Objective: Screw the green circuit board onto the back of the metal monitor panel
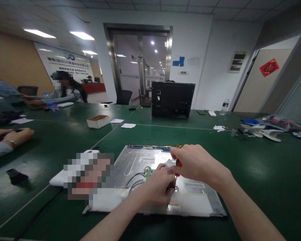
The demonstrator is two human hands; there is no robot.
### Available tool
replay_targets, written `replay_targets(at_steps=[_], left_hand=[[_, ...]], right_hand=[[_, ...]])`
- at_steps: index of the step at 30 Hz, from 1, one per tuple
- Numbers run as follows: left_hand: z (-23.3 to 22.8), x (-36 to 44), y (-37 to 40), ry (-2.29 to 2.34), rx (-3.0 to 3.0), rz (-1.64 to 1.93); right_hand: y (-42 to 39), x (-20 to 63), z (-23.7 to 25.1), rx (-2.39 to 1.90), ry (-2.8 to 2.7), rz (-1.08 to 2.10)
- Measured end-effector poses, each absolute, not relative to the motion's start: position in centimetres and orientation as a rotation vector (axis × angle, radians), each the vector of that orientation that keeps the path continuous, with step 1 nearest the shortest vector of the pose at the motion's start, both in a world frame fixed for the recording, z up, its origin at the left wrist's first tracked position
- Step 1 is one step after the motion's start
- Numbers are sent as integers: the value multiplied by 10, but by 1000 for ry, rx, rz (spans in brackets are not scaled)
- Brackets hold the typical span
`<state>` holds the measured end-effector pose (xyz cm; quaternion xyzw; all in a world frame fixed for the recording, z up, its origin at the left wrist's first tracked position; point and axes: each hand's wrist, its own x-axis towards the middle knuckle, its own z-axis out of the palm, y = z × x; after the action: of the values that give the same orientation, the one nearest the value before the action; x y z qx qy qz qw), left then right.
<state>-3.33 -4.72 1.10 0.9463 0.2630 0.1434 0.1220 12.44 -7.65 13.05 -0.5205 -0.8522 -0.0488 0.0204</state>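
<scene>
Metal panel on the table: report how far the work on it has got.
Done: the metal panel lies bare on the green table, a black housing standing apart. In hand: right hand grips a red-handled screwdriver; left hand steadies its tip. Left: small green circuit board and wires remain attached.

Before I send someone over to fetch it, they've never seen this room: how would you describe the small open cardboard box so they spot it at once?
Start at the big green table and find the black monitor casing standing upright near its far edge. Look left of it and a little nearer: the cardboard box sits alone there. It is low, white-sided, open-topped and brown inside, unlike the flat white paper slips lying beside it.
</scene>
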Motion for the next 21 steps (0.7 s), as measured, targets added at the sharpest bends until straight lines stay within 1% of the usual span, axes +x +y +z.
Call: replay_targets(at_steps=[4,12,18,21], left_hand=[[11,-33,-48,770,2758,453],[14,-33,-48,767,2756,431],[13,-33,-47,765,2764,403],[12,-33,-47,763,2768,430]], right_hand=[[-77,123,132,-1617,-2647,-178],[-78,130,133,-1493,-2696,-51],[-76,127,132,-1611,-2645,-74],[-75,127,133,-1592,-2662,-75]])
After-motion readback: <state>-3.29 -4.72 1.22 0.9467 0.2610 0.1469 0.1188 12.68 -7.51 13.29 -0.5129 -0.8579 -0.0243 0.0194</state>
